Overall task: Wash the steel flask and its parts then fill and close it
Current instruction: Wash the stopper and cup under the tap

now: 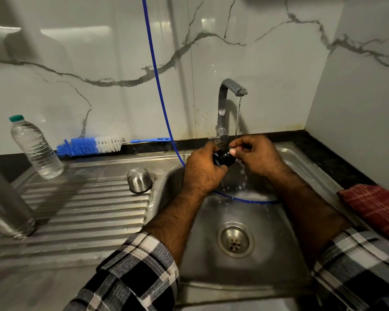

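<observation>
Steel sink (290,254) fills the frame's lower centre. Both the left hand (202,169) and right hand (256,156) grip a small glossy black stopper (224,156) under the tap's (225,108) stream.

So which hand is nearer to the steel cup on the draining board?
Left. The left hand is just right of the upturned steel cup, gripping a black stopper over the sink. The right hand is farther right, under the tap.
</observation>
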A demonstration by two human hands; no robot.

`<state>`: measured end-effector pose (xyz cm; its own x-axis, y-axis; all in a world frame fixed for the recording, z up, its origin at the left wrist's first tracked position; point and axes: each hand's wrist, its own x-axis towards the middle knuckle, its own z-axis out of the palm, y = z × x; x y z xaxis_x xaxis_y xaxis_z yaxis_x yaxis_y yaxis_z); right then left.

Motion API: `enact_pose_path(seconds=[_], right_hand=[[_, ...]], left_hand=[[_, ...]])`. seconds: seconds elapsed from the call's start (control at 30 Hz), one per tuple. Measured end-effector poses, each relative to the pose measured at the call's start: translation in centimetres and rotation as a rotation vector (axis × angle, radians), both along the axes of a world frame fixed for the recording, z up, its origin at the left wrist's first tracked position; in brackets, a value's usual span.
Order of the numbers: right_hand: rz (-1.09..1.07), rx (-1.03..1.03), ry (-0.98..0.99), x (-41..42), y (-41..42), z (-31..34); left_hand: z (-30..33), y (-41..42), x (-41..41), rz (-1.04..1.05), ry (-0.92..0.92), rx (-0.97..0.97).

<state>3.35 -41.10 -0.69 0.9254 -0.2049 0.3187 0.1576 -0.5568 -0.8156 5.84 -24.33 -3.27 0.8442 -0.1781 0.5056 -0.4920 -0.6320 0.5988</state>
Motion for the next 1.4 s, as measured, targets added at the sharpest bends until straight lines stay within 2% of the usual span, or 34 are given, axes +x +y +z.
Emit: enact_pose_path(seconds=[0.17,0.27,0.37,0.53,0.7,1.1,1.23,1.4], right_hand=[[-0.025,0.06,-0.009,-0.1,-0.8,-0.2],[-0.016,0.083,-0.011,0.1,-1.8,-0.5],[0.018,0.084,-0.032,0.2,-2.4,-0.9],[0.081,0.163,-0.058,-0.2,-1.9,-0.9],[0.036,0.183,-0.036,0.0,-2.7,-1.2],[-0.019,0.158,-0.084,-0.1,-2.0,-1.0],[0.029,0.232,-0.087,-0.3,-1.9,-1.0],[0.061,0.223,-0.048,-0.6,-2.0,-1.2]], left_hand=[[-0.5,0.0,0.5,-0.072,0.074,-0.069],[-0.9,-0.2,0.7,-0.19,0.217,-0.219],[-1.3,-0.5,1.1,-0.218,0.317,-0.355],[-1.6,-1.5,0.8,-0.168,0.194,-0.287],[-1.4,-1.6,0.8,-0.252,0.302,-0.346],[-1.4,-1.9,0.8,-0.176,0.264,-0.416],[-1.5,-2.2,0.7,-0.175,0.256,-0.431],[-1.7,-2.2,0.8,-0.177,0.273,-0.427]])
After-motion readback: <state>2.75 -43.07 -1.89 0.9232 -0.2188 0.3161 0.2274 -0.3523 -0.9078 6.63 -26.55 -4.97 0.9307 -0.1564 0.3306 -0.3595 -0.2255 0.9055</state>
